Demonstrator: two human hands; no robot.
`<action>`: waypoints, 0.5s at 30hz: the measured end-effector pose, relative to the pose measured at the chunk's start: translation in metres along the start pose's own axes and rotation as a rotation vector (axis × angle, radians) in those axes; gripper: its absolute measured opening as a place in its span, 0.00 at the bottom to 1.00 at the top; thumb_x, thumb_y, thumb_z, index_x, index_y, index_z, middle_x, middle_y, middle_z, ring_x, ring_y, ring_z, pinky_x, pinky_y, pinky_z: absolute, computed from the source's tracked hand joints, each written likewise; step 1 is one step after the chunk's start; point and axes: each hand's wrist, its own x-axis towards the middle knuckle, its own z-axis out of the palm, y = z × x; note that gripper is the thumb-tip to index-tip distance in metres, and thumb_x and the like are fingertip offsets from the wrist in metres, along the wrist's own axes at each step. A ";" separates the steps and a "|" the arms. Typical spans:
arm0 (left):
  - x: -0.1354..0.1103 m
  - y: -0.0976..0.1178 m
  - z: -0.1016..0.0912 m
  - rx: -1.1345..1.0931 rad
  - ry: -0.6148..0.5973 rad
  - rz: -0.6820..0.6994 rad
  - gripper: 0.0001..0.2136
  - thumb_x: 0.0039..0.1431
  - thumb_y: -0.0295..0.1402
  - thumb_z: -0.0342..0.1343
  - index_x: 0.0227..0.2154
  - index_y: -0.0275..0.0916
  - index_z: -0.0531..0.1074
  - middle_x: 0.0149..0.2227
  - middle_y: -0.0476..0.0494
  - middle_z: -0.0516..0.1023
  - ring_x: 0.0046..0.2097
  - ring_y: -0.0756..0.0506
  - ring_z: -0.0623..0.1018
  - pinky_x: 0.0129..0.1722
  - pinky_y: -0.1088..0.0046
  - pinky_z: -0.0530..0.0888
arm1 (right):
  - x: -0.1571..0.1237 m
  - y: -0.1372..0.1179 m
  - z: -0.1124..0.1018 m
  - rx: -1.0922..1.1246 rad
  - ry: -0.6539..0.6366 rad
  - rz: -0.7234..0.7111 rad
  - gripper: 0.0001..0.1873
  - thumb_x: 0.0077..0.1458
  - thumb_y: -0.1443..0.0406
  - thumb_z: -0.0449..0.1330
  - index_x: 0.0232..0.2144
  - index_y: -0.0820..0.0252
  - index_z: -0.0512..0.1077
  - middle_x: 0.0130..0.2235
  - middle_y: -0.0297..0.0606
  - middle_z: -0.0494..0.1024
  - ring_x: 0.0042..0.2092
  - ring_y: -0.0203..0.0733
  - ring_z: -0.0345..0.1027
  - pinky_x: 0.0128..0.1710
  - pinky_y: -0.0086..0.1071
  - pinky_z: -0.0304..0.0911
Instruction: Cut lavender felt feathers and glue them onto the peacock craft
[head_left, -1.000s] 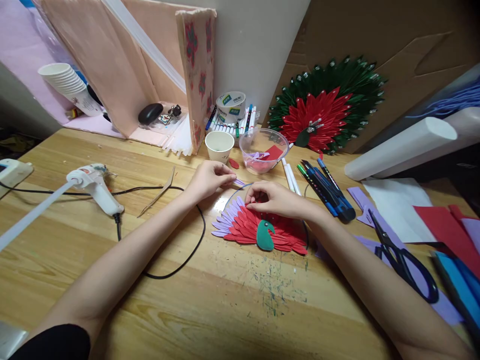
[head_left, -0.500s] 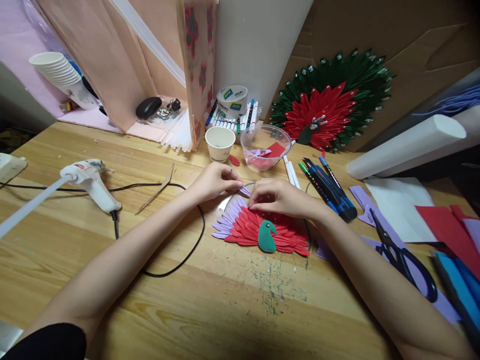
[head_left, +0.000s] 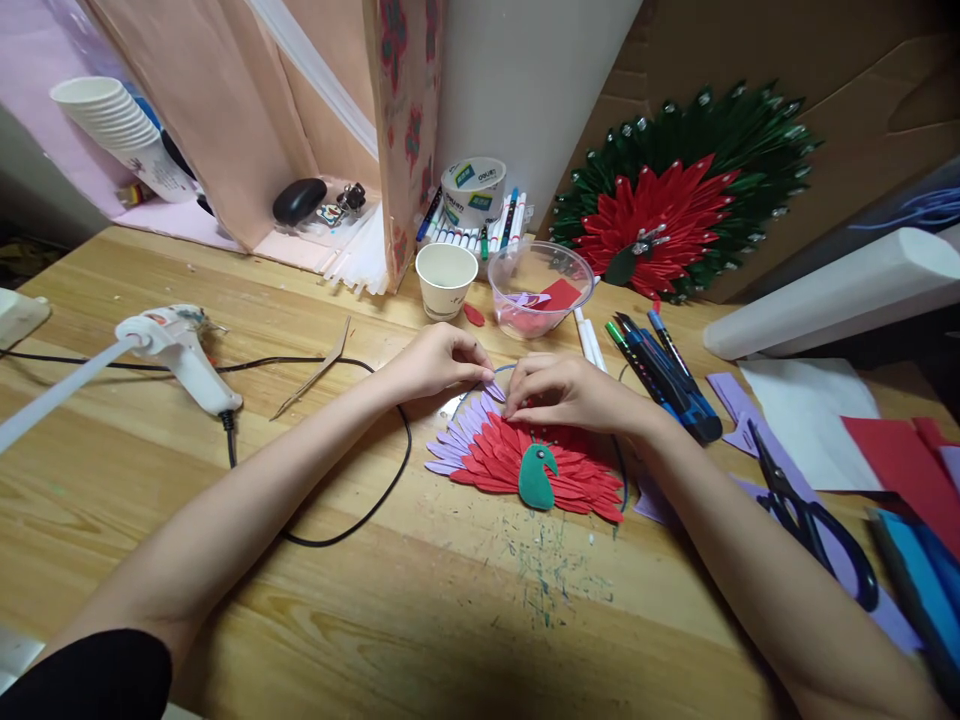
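Right, so we have the left hand (head_left: 435,362) pinching a slim lavender petal of felt-like sheet (head_left: 495,392) between thumb and index finger, at the upper edge of a fan of layered red and lavender petals (head_left: 487,455) with a green bird head (head_left: 536,477). Fan lies on the pale wooden tabletop (head_left: 420,620), below both hands. Fingertips of the right hand (head_left: 566,392) are drawn together over the red petals; we can't tell if they grip anything.

Risks, our judgement: petal sits crooked if released at an angle, or sticks to skin if glued; we see no glue. Heavy pressing might shift its neighbours. A thin black cable (head_left: 377,505) loops past the left forearm, so a sideways sweep could tug the white glue gun (head_left: 184,360).

Unclear: the right hand covers part of the fan's top, the pinched petal's far end vanishes under fingertips, and the black sleeve (head_left: 97,675) is cut off.
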 end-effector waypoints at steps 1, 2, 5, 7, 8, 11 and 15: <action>0.000 0.001 0.000 0.008 -0.010 0.005 0.05 0.49 0.29 0.61 0.27 0.31 0.76 0.26 0.43 0.79 0.27 0.53 0.74 0.27 0.78 0.68 | 0.000 0.001 0.000 0.002 0.002 -0.004 0.06 0.53 0.63 0.60 0.31 0.58 0.76 0.34 0.38 0.74 0.37 0.37 0.68 0.38 0.32 0.63; 0.000 0.001 0.001 0.016 -0.018 0.010 0.05 0.49 0.29 0.60 0.27 0.31 0.76 0.26 0.43 0.79 0.27 0.53 0.74 0.27 0.78 0.68 | 0.000 0.001 0.000 0.003 0.004 -0.008 0.06 0.53 0.63 0.60 0.31 0.58 0.76 0.34 0.38 0.74 0.37 0.37 0.68 0.38 0.32 0.64; 0.000 0.003 0.001 0.030 -0.029 0.009 0.05 0.49 0.28 0.60 0.28 0.31 0.76 0.28 0.42 0.80 0.28 0.52 0.75 0.29 0.77 0.69 | 0.000 0.001 0.000 -0.007 0.003 -0.020 0.06 0.54 0.63 0.59 0.31 0.57 0.76 0.34 0.38 0.74 0.37 0.37 0.68 0.38 0.32 0.63; 0.000 0.004 0.001 0.039 -0.031 0.004 0.05 0.49 0.28 0.60 0.28 0.30 0.77 0.28 0.42 0.80 0.28 0.51 0.76 0.29 0.76 0.69 | 0.001 0.000 0.000 -0.017 -0.003 -0.029 0.06 0.54 0.63 0.59 0.31 0.58 0.76 0.33 0.38 0.74 0.37 0.37 0.68 0.38 0.33 0.63; 0.001 0.004 0.002 0.046 -0.034 0.004 0.06 0.49 0.29 0.60 0.28 0.30 0.77 0.27 0.42 0.80 0.28 0.51 0.75 0.28 0.76 0.69 | 0.001 0.000 0.000 -0.021 -0.007 -0.032 0.06 0.54 0.63 0.59 0.31 0.58 0.76 0.33 0.38 0.75 0.37 0.37 0.68 0.38 0.33 0.63; 0.002 0.003 0.002 0.084 -0.043 0.017 0.07 0.49 0.30 0.60 0.29 0.30 0.77 0.27 0.41 0.80 0.28 0.51 0.75 0.28 0.76 0.69 | 0.001 -0.002 -0.001 -0.029 -0.012 -0.038 0.06 0.54 0.63 0.59 0.30 0.58 0.75 0.33 0.38 0.75 0.37 0.38 0.67 0.39 0.33 0.63; 0.007 0.005 0.001 0.138 -0.079 0.054 0.06 0.48 0.29 0.60 0.28 0.31 0.78 0.28 0.42 0.80 0.29 0.50 0.75 0.30 0.76 0.69 | 0.001 -0.001 -0.002 -0.044 -0.007 -0.038 0.06 0.54 0.63 0.59 0.31 0.57 0.75 0.33 0.38 0.75 0.38 0.38 0.67 0.39 0.34 0.62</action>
